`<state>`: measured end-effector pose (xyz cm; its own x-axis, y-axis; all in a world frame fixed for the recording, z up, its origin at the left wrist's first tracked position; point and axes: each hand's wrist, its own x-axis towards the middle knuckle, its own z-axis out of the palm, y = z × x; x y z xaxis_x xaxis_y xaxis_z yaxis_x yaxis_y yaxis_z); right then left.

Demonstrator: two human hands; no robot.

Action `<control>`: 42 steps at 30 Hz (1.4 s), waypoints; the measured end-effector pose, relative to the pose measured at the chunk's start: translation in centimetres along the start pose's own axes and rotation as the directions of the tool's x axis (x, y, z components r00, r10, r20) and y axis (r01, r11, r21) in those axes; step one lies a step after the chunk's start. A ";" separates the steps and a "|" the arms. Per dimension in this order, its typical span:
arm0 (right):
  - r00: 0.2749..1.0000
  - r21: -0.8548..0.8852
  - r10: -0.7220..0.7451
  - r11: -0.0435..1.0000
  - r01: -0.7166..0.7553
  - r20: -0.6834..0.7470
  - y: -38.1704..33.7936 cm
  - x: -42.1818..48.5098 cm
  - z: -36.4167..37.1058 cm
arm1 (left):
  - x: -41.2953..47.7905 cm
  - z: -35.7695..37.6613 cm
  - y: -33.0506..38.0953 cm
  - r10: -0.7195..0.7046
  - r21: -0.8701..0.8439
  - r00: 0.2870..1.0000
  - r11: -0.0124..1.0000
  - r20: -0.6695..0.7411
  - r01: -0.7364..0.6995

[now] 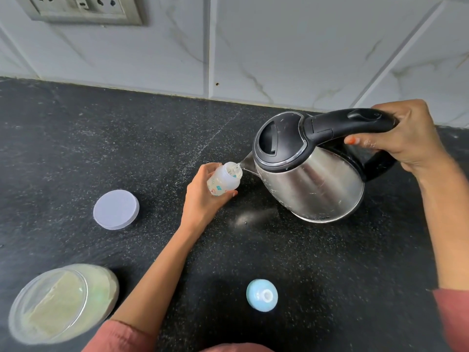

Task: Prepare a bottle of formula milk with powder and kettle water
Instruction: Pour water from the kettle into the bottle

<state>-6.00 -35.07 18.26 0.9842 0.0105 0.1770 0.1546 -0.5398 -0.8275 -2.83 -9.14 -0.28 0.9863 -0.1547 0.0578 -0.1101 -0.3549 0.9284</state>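
**Steel, plastic and speckled stone**

The kettle has a glossy brushed-metal body with a smooth black plastic lid and handle. The bottle is translucent plastic. The countertop is dark speckled stone; the wall tiles are glossy, marble-patterned.

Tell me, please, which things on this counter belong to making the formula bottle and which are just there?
In use: kettle, bottle, powder jar, jar lid, blue teat cap, left hand, right hand.
Just there: wall socket.

Black speckled countertop — lavender lid lying flat, open jar of powder, blue teat cap, all well apart
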 end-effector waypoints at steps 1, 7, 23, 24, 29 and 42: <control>1.000 -0.001 0.001 1.000 -0.001 -0.002 0.0 0.0 0.0 | 0.0 0.0 0.0 0.002 0.000 1.000 1.000 -0.001 -0.002; 1.000 0.005 -0.009 1.000 0.009 -0.008 -0.1 -0.2 -0.3 | 0.2 0.1 0.1 0.011 -0.006 1.000 1.000 -0.003 -0.011; 1.000 0.003 -0.020 1.000 0.020 0.004 -0.4 -0.7 -0.6 | 0.1 0.2 0.0 0.031 -0.009 0.999 0.999 0.007 -0.031; 1.000 -0.003 -0.020 1.000 0.020 0.006 -0.4 -0.7 -0.6 | 0.1 0.2 0.0 0.031 -0.008 1.000 1.000 0.007 -0.031; 1.000 -0.008 -0.020 1.000 0.020 0.010 -0.5 -0.7 -0.9 | 0.1 0.4 -0.1 0.041 -0.008 0.999 0.999 0.011 -0.041; 1.000 -0.020 -0.015 1.000 0.015 0.019 -0.3 -0.6 -1.0 | -0.1 0.6 -0.4 0.037 -0.023 0.999 0.999 0.006 -0.037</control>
<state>-6.74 -35.72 18.93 0.9832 0.0346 0.1793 0.1680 -0.5564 -0.8138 -2.96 -9.53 -0.84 0.9807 -0.1735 0.0901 -0.1438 -0.3279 0.9337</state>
